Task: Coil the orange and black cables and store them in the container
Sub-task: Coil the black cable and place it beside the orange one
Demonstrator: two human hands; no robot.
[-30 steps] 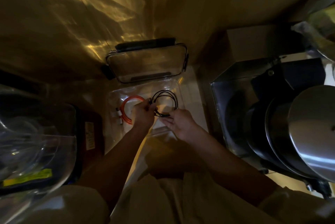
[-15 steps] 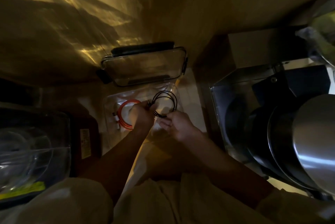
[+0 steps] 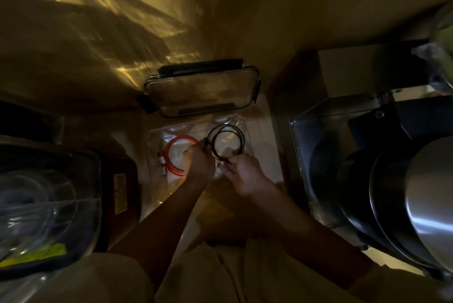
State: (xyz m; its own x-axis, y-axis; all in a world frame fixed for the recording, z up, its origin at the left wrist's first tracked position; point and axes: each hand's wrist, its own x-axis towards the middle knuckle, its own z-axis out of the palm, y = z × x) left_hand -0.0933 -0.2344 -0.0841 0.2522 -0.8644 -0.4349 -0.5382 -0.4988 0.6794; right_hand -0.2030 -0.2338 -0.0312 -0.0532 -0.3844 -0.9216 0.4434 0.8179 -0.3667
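A clear plastic container point(image 3: 157, 135) lies open on the counter in dim light. The orange cable point(image 3: 171, 145) lies coiled in its left half, with white plugs at its left edge. Over the right half hangs the black cable point(image 3: 241, 142), coiled in a few loops. My left hand point(image 3: 198, 162) pinches the loops at their left side. My right hand point(image 3: 245, 172) holds the cable's lower end near its plug.
The container's clear lid point(image 3: 201, 91) with black clips leans behind it against the wall. Glass bowls point(image 3: 36, 199) stand at the left. A metal rack point(image 3: 318, 131) with dark pans and a steel pot point(image 3: 431, 204) fills the right side.
Both hands stay on the black coil over the container's right half. My right hand has shifted slightly along the lower end; the loops look a little rounder.
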